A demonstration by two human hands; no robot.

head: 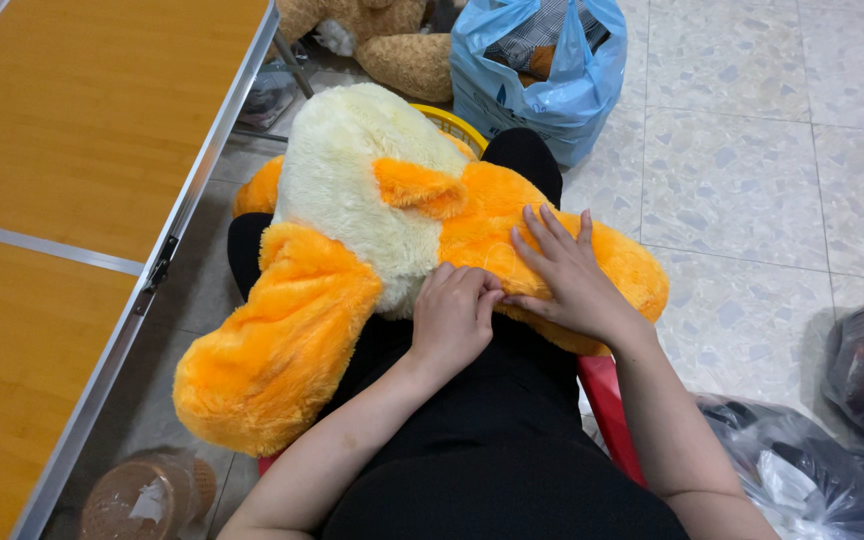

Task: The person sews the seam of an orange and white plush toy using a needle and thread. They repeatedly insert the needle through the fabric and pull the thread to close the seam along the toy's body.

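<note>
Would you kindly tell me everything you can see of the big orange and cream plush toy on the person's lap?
The plush toy is large, with long fluffy pile: bright orange limbs and body, a pale cream rounded part in the middle. It lies across the person's black-clothed lap, beside the wooden table, one thick orange limb hanging down toward the lower left. The right hand lies flat, fingers spread, on its orange side; the left hand pinches the fur at the cream-orange edge next to it. A yellow basket rim shows behind it.
</note>
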